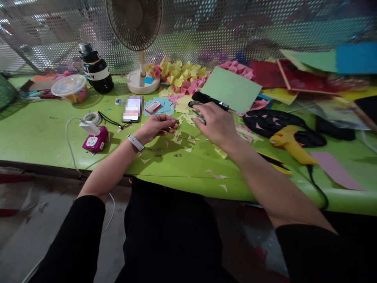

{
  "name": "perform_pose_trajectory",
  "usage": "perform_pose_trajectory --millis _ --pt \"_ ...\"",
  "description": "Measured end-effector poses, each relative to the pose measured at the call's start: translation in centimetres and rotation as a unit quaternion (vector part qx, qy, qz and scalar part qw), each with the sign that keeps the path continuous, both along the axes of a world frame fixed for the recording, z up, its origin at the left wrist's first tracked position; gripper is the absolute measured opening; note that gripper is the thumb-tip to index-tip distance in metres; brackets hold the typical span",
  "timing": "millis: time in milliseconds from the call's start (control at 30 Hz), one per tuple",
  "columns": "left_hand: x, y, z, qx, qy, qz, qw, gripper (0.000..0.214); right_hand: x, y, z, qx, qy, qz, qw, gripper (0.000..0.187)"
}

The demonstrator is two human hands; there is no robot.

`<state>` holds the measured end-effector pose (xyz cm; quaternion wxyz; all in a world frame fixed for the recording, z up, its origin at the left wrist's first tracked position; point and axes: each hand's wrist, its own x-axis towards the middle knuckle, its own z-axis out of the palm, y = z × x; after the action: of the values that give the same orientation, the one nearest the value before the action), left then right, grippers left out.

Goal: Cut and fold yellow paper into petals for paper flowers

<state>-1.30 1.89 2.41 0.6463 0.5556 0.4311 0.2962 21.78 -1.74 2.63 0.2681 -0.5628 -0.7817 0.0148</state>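
Note:
My left hand (160, 126), a pale watch on its wrist, hovers over the green table with fingers bent and thumb close against them. Whatever it may pinch is too small to make out. To its right, my right hand (217, 122) reaches over the paper scraps, thumb and forefinger apart. Just beyond its knuckles lies a black stapler (209, 100), close to the fingers; whether they touch is unclear. A dark slim item partly shows under the fingertips. Yellow and pink paper scraps (188, 149) lie between my hands. A red-and-white small box (153, 107) rests on blue paper squares (167, 106).
Folded paper flowers (185, 73) are heaped at the back by a fan (143, 83). A green sheet (228, 88) leans there. Rightward lie a yellow glue gun (290, 143) and a yellow-black cutter (273, 163). Leftward are a phone (132, 109), purple power adapter (96, 140) and black bottle (98, 72).

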Motion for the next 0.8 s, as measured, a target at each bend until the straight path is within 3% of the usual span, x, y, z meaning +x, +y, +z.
perform_pose_trajectory --millis 100,167,233,367,567,800 --pt "0.0 0.1 0.1 -0.010 -0.031 0.036 0.999 0.015 -0.3 0.0 -0.7 -0.083 -0.032 0.025 0.996 0.026" --pt "0.1 0.1 0.0 -0.018 -0.048 0.037 0.998 0.012 -0.5 0.0 -1.3 -0.159 -0.072 0.054 0.983 0.018" --pt "0.2 0.1 -0.1 -0.025 -0.059 0.024 0.998 0.010 -0.7 -0.1 -1.7 -0.189 -0.107 0.072 0.974 0.010" --pt "0.2 -0.3 -0.1 -0.032 -0.072 -0.003 0.997 0.011 -1.0 -0.3 -1.8 -0.196 -0.134 0.074 0.969 0.005" --pt "0.2 -0.4 -0.2 -0.030 -0.080 -0.013 0.996 0.014 -0.8 -0.1 -0.7 -0.242 -0.107 0.021 0.964 0.006" --pt "0.4 -0.3 -0.7 -0.043 -0.075 -0.004 0.996 0.012 0.3 0.3 0.4 -0.184 -0.018 -0.005 0.983 0.002"
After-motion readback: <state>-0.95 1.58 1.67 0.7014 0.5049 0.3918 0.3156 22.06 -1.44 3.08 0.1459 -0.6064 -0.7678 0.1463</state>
